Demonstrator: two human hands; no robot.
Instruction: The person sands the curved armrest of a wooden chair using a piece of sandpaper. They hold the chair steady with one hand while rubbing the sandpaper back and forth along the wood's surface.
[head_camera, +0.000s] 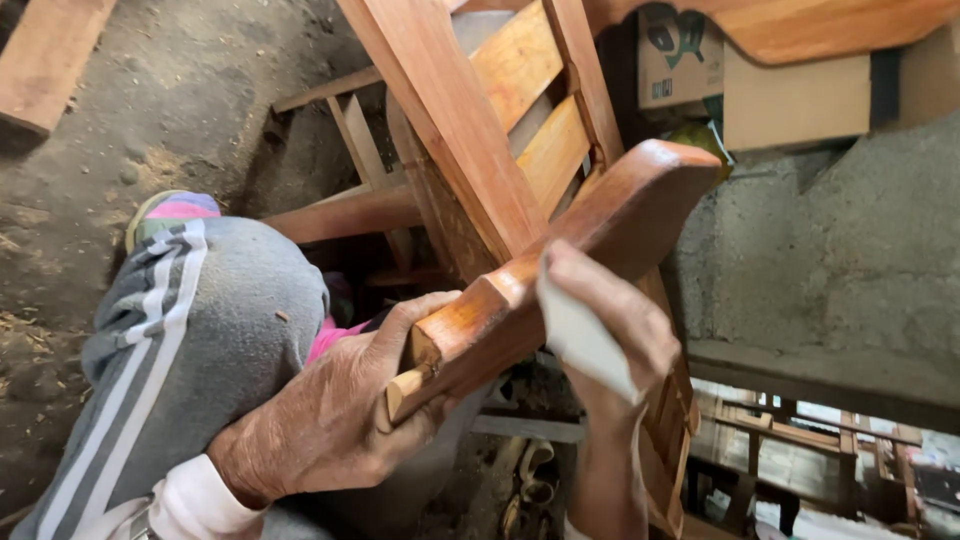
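Left hand (335, 420) wrapped around the near end of the armrest (560, 270), beside a dowel (405, 382) sticking out of it. Right hand (610, 330) pressing a pale sheet (583, 338), possibly sandpaper, flat against the armrest's side. Armrest slanting up to the right, joined to a chair frame (470, 130). Grey striped trouser knee (200, 320) below left, dirt floor (150, 110) beyond.

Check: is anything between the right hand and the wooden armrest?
Only the pale sheet, likely sandpaper: the right hand presses it against the armrest. The left hand grips the armrest's near end directly, nothing between.
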